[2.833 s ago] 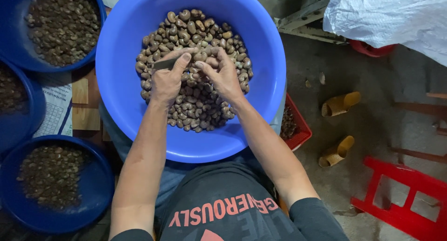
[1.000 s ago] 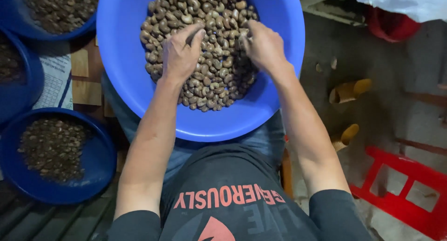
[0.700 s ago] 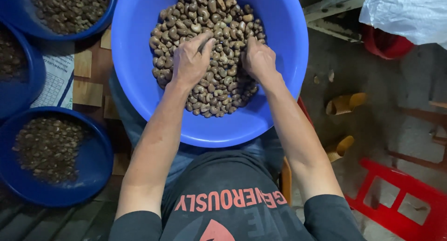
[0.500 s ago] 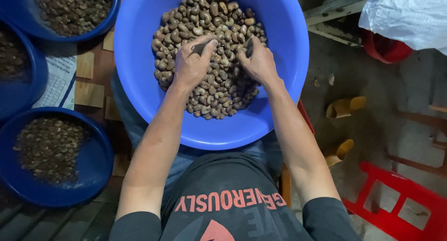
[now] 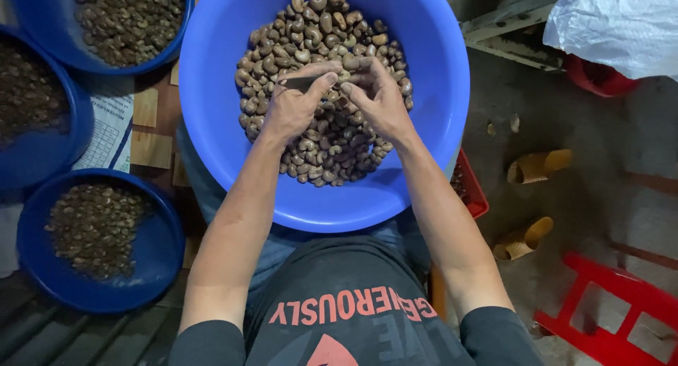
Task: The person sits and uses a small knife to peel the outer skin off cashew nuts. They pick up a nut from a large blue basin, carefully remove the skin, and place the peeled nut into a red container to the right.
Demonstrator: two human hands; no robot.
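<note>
Big blue bowl full of brown nuts, left hand pinching a small dark tool over the bowl, right hand pinching one nut beside it

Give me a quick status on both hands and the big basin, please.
Left hand grip shut on a small dark tool. Right hand pinching one brown nut. Both over the large round blue plastic basin of nuts. Nothing in between.

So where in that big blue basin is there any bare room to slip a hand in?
Bare blue wall shows all round the big basin, widest at the near rim below the nut pile and along both sides. The middle is crowded: the left hand and right hand meet over the nuts.
</note>
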